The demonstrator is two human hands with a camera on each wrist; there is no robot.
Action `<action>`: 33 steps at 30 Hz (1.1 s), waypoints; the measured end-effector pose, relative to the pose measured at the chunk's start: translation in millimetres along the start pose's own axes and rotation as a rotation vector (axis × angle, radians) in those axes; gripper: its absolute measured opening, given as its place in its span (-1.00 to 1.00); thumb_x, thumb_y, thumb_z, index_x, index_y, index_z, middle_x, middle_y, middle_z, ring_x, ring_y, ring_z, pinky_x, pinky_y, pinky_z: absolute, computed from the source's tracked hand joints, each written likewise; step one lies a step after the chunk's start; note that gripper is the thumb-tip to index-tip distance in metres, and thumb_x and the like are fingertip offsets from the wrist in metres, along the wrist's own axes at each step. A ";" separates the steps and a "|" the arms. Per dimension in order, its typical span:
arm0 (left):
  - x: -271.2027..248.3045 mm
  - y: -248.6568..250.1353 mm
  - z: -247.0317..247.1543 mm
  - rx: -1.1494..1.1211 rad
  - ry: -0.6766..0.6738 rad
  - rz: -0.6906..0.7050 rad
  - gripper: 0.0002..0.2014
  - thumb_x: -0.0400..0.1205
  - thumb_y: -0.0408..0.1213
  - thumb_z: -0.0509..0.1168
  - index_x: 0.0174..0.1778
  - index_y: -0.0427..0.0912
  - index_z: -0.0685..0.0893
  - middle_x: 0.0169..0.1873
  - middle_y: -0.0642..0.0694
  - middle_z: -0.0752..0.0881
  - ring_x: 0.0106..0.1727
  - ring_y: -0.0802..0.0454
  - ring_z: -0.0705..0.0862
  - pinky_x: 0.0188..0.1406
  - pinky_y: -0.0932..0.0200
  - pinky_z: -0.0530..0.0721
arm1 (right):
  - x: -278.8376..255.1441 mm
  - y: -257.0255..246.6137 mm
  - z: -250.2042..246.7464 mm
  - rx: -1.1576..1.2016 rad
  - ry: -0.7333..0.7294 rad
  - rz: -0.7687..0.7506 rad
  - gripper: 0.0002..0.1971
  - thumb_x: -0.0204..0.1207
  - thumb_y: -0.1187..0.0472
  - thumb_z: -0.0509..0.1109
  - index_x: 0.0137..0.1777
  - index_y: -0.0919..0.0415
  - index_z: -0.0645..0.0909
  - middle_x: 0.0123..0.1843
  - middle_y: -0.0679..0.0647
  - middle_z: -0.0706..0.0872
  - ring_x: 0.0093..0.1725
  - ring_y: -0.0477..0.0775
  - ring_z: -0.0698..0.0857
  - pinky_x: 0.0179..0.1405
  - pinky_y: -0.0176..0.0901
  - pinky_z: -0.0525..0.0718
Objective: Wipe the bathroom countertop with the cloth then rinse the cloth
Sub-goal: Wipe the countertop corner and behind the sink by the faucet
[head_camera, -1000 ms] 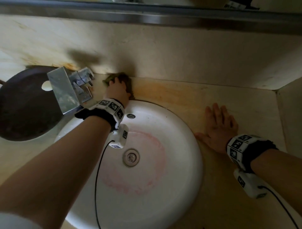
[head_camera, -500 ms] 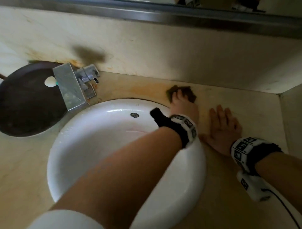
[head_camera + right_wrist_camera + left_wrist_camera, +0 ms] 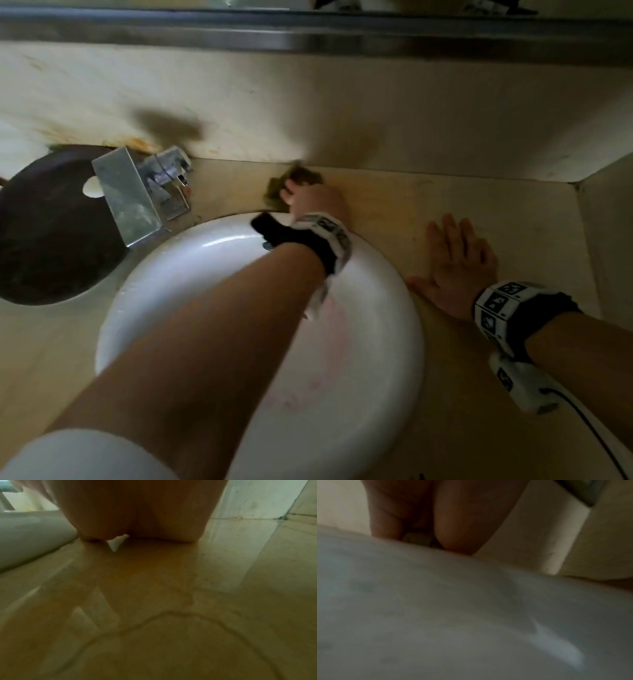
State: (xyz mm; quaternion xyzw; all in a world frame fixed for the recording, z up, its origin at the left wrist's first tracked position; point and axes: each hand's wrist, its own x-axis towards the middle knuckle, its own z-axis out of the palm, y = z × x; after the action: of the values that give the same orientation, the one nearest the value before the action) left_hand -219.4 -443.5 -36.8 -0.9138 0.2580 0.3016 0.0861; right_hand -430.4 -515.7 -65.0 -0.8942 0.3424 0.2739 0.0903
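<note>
Pressing down on a dark greenish cloth point(image 3: 296, 183), the left hand point(image 3: 317, 202) works the strip of beige countertop point(image 3: 394, 202) behind the white basin point(image 3: 387, 342), close to the back wall. The cloth lies under the fingers and pokes out beyond them toward the wall and to the left; whether the fingers curl round it or lie flat on it cannot be told, since that part of the head view is smeared by motion. The left forearm reaches across the basin, and the left wrist view shows only the underside of the hand above the pale rim, blurred. The right hand point(image 3: 452, 260) lies flat on the countertop just to the right of the basin, palm down, fingers straight and slightly spread, well apart from the cloth. A chrome faucet point(image 3: 137, 198) stands to the left of the cloth, beside a dark round pan point(image 3: 44, 240) at the left edge.
</note>
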 end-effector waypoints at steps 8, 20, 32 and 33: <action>-42.5 47.0 13.4 -0.018 -0.023 0.201 -0.45 0.76 -0.30 -0.06 0.65 -0.34 -0.06 0.65 -0.34 -0.14 0.65 -0.35 -0.11 0.62 -0.19 0.08 | 0.9 4.4 5.0 0.012 0.005 -0.002 -0.03 0.48 -0.45 -0.02 0.63 0.04 -0.48 0.65 0.05 -0.51 0.65 0.19 -0.40 0.60 0.21 -0.26; -6.8 -59.4 -17.6 0.163 0.127 -0.095 -0.67 0.70 -0.40 0.01 0.32 -0.42 0.49 0.30 -0.45 0.56 0.38 -0.42 0.47 0.35 -0.20 0.49 | 3.2 7.1 4.6 0.005 0.009 -0.042 -0.01 0.47 -0.46 -0.03 0.62 0.06 -0.50 0.64 0.10 -0.52 0.64 0.24 -0.40 0.60 0.24 -0.24; -16.4 -24.0 0.6 0.216 0.217 0.186 -0.62 0.71 -0.34 0.04 0.42 -0.32 0.48 0.43 -0.37 0.47 0.44 -0.36 0.42 0.39 -0.18 0.46 | 2.1 4.7 4.8 0.014 0.005 -0.022 -0.01 0.46 -0.45 0.00 0.63 0.04 -0.46 0.65 0.06 -0.49 0.65 0.20 -0.38 0.61 0.22 -0.22; -4.4 -47.3 -4.9 0.207 0.258 0.113 -0.64 0.70 -0.35 0.03 0.38 -0.33 0.50 0.35 -0.38 0.54 0.35 -0.36 0.52 0.30 -0.18 0.54 | 2.8 5.0 3.5 0.012 0.010 -0.022 -0.01 0.47 -0.45 0.00 0.63 0.04 -0.46 0.65 0.07 -0.50 0.65 0.20 -0.38 0.61 0.22 -0.22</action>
State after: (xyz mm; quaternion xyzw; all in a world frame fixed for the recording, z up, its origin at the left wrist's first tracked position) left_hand -195.2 -402.9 -30.2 -0.9153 0.3476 0.1579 0.1285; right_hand -433.5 -519.7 -69.3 -0.8986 0.3347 0.2665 0.0971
